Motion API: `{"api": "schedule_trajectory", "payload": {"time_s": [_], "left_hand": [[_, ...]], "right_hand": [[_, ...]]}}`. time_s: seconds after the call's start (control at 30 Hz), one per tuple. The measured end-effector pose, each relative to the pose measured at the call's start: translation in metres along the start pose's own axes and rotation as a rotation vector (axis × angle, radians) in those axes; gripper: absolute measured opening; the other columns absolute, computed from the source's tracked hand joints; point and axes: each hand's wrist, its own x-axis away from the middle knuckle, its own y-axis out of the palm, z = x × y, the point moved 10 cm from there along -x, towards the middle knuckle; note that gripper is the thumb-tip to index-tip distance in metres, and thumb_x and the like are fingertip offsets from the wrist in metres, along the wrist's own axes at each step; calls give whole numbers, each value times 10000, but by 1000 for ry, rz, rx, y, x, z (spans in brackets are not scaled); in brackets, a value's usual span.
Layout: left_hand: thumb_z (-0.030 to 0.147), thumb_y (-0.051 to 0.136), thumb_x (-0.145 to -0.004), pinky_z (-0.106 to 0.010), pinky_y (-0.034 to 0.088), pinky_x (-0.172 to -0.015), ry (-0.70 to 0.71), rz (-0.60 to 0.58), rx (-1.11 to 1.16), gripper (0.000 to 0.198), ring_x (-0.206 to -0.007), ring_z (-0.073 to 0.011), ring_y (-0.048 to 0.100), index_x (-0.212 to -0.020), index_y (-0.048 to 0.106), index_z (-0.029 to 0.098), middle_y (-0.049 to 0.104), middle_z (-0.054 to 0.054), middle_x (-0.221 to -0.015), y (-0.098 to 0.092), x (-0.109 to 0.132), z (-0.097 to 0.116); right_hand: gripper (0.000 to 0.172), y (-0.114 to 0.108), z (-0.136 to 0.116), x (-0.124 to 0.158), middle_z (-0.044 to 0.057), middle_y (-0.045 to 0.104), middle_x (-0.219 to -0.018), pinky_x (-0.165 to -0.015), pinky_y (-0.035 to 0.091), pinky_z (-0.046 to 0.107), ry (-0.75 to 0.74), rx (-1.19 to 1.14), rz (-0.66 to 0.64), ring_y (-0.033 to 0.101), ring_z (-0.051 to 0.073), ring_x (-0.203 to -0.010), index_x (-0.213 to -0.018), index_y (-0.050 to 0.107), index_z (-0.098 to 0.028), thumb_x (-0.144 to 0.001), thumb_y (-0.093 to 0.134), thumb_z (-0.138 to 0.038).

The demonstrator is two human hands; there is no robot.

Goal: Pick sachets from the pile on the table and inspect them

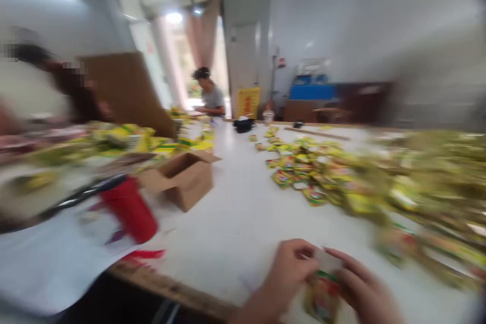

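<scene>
Down at the near edge, both hands are on one small packet, a green, yellow and red sachet. The left hand pinches it from the left side, fingers curled over its top corner; the right hand clasps it from the right, fingers laid across its upper edge. So the packet sits squarely between the two hands, gripped by both, low over the white table just inside its wooden rim. Its long axis seems to run away from the person, top end pointing up the table, though the blur makes that hard to call. Neither hand is nearer than the other; they meet on it.

Out to the right, and well apart from the hands, a broad heap of packets sprawls across the table, the same yellow-green colours. The right hand is the closer one to that heap.

To the left, a red tape dispenser lies on a white sheet. Just beyond it stands an open cardboard box, flaps up.

Further back, more yellow packets pile up on the left, a large brown board leans there, and a person in a grey shirt works at the far end.
</scene>
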Motion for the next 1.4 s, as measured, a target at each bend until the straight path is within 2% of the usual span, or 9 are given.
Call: {"api": "schedule_trajectory", "payload": {"time_s": [0.1, 0.23, 0.43, 0.8, 0.97, 1.2, 1.27, 1.3, 1.4], "left_hand": [[309, 727, -738, -317, 523, -829, 95, -35, 26, 230, -900, -240, 679, -911, 795, 175, 769, -87, -933, -4, -6, 9], [404, 695, -790, -308, 532, -803, 132, -110, 29, 258, -874, -245, 681, -912, 795, 201, 777, -55, -893, 1, -10, 5], [427, 684, -806, -320, 562, -824, 87, -118, -49, 316, -943, -256, 697, -1004, 763, 193, 775, -64, -967, 3, -3, 3], [347, 758, -770, -268, 552, -769, 351, -252, -188, 189, -878, -211, 682, -934, 782, 257, 744, -39, -963, -1, 7, 17], [292, 663, -868, -273, 568, -771, 471, -289, -250, 344, -886, -185, 681, -1211, 669, 310, 707, -32, -1008, 2, 20, 18], [255, 621, -896, -257, 571, -819, 624, -341, -338, 316, -981, -190, 668, -1194, 676, 342, 683, -24, -1083, 11, 34, 25], [295, 645, -873, -253, 582, -808, 600, -279, -359, 467, -938, -181, 687, -1328, 565, 361, 682, -17, -1133, 6, 33, 19], [326, 657, -858, -253, 586, -808, 570, -228, -366, 557, -908, -175, 695, -1389, 494, 362, 681, -15, -1155, 2, 31, 13], [434, 661, -826, -235, 589, -765, 480, -112, -378, 539, -815, -164, 699, -1345, 546, 344, 714, -1, -1082, -5, 22, -8]], "right_hand": [[325, 0, -9, -3, 54, 677, -660, -450, 429, 270, 6, -112, -20, 541, 151, -495, -913, 797, -200, -712, 758, -452], [332, 5, -15, -5, 32, 616, -573, -430, 305, 228, -38, -127, -13, 420, 92, -461, -804, 791, -124, -759, 742, -449], [251, 1, -8, 1, 7, 622, -563, -439, 365, 220, -4, -178, 7, 481, 101, -458, -817, 767, -118, -667, 806, -316], [228, 4, -11, 11, 0, 678, -608, -582, 485, 258, -92, -118, -65, 616, 155, -576, -815, 750, -162, -636, 848, -263], [166, -5, -25, 29, 16, 712, -810, -720, 513, 283, -266, 51, 51, 656, 189, -767, -825, 746, -200, -688, 769, -109], [144, 10, -23, 33, 41, 701, -917, -772, 533, 309, -325, 17, 92, 660, 219, -877, -837, 748, -216, -725, 732, -126], [105, -17, -30, 38, 41, 708, -890, -753, 540, 316, -313, 5, 151, 666, 230, -857, -808, 745, -215, -711, 748, -174], [104, -45, -36, 46, 41, 713, -885, -748, 543, 321, -307, 9, 218, 669, 235, -848, -818, 743, -217, -714, 749, -212], [234, -174, -55, 97, 56, 733, -914, -736, 540, 351, -243, 161, 563, 678, 260, -830, -942, 734, -226, -750, 710, -357]]}}
